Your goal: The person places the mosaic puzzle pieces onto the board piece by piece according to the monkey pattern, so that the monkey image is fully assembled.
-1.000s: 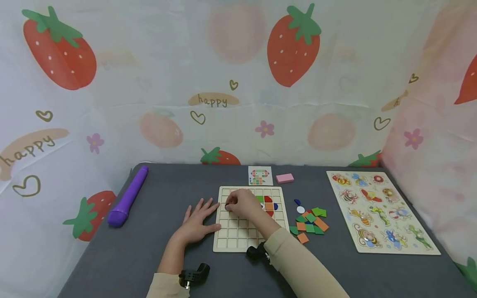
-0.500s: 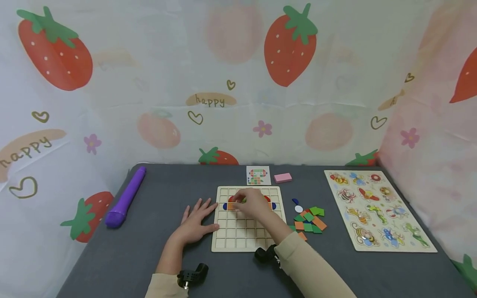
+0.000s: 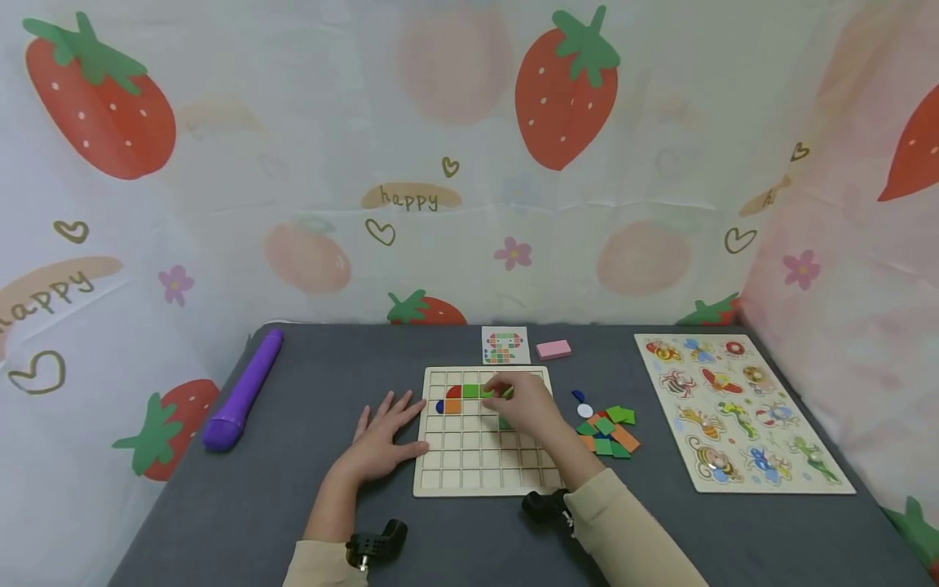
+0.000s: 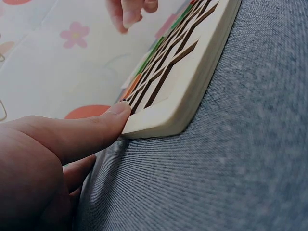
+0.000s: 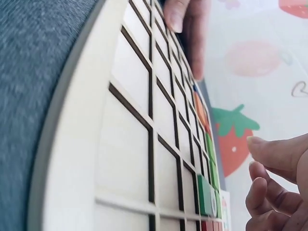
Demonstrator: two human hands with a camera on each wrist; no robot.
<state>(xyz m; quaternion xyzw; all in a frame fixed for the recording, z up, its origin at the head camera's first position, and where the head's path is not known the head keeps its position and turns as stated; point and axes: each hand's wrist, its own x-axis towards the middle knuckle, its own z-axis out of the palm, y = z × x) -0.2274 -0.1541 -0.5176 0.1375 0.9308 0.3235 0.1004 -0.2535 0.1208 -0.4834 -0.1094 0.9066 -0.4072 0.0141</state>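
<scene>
Wooden grid board [image 3: 480, 456] lies flat on the grey woven table cloth [image 3: 293, 456], its square cells cut in pale wood. Since a second ago the right hand [image 3: 524, 405] has drawn rightward across it, uncovering red, green, orange and blue tiles [image 3: 462, 397]; its fingers are loosely curled, whether pinching anything I cannot tell. Left hand [image 3: 385, 436] stays flat, fingers spread, thumb touching the board's edge. Loose flat tiles [image 3: 609, 430] lie just right.

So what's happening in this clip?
A person is filling a wooden grid board with colored tiles on a gray table. The left hand lies flat, steadying the board's left edge. The right hand hovers over the upper rows, beside a few tiles already placed. A pile of loose tiles lies to the right, and a pattern card lies behind the board.
</scene>
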